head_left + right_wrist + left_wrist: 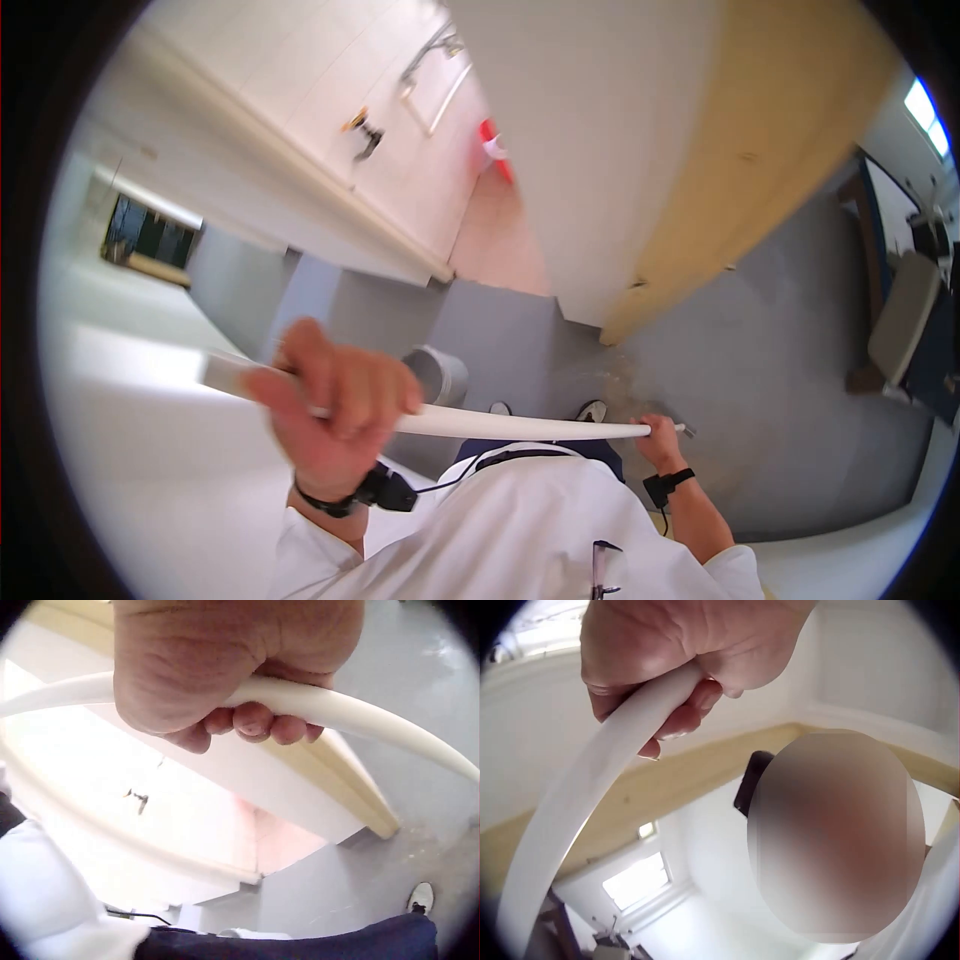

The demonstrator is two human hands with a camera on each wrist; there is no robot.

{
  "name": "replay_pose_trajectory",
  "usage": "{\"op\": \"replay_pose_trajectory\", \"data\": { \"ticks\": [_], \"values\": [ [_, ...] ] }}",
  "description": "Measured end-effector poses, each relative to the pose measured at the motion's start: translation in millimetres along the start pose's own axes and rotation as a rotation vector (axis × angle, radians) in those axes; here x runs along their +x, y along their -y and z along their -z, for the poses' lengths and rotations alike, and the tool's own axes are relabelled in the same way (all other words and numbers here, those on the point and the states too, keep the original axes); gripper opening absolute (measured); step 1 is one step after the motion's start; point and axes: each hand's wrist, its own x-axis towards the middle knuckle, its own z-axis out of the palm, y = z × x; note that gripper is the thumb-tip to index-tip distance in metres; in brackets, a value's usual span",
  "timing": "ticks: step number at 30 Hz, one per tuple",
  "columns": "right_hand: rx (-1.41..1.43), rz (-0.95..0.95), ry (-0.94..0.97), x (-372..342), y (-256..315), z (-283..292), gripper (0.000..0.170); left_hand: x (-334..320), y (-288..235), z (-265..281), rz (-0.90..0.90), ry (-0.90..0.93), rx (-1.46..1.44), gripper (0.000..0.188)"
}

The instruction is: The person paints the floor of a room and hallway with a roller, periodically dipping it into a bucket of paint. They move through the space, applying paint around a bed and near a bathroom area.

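Fingers (679, 724) of the left hand (345, 400) curled round a white pole (510, 426), close to one end; short blurry stub past the grip. Fingers (253, 720) of the right hand (660, 445) wrapped round same pole near its other end, tips showing under it. Pole lies crosswise in front of the person's waist, left end held higher, middle stretch bare between both grips. Black wristband on each wrist, cable off the left one. White shirt (520, 520), dark trousers, shoes (594, 410) on grey floor (500, 330). Small dark item clipped to shirt, can't tell what. Further out: pale bucket (453, 375) on floor, just beyond pole, left hand's side. Ahead, white wall (290, 120) with tap (370, 143); pinkish floor patch (497, 245) beside it, red-and-white item (495, 150) there, blurred. Next to that, partition with yellow edge (740, 180). Far right: desk (885, 200), grey-backed chair (903, 315) near it, bright window (927, 115).
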Motion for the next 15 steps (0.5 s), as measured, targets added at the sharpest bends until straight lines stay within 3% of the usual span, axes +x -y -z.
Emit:
{"op": "replay_pose_trajectory", "data": {
  "ticks": [3, 5, 6, 8, 11, 13, 14, 15],
  "values": [
    [0.03, 0.113, 0.2, 30.3, 73.1, -22.5, 0.019, -4.6, -63.5, 44.4, -0.125, -0.189, -0.104, 0.045],
    [-0.064, 0.124, 0.364, 42.6, 129.3, -37.4, 0.014, -16.5, -101.3, 85.7, -0.156, -0.199, -0.113, 0.04],
    [-0.077, 0.128, 0.382, 48.5, 146.6, -51.2, 0.014, -29.7, -114.4, 107.6, -0.165, -0.162, -0.076, 0.038],
    [-0.009, 0.26, 0.312, 48.6, 182.3, -76.7, 0.021, -62.5, -154.5, 142.7, -0.173, -0.267, -0.064, 0.034],
    [-0.064, 0.266, 0.412, 48.6, 236.7, -113.7, 0.023, -109.0, -210.5, 192.2, -0.116, -0.3, -0.182, 0.034],
    [-0.078, 0.274, 0.455, 42.1, 288.2, -134.8, 0.023, -121.3, -244.9, 204.2, -0.355, -0.229, 0.089, 0.028],
    [-0.015, 0.371, 0.413, 42.2, 306.0, -147.9, 0.026, -124.5, -258.9, 210.2, -0.474, -0.192, 0.233, 0.027],
    [0.053, 0.47, 0.373, 43.3, 324.6, -159.6, 0.031, -125.1, -273.1, 217.5, -0.475, -0.201, 0.227, 0.027]
  ]
}}
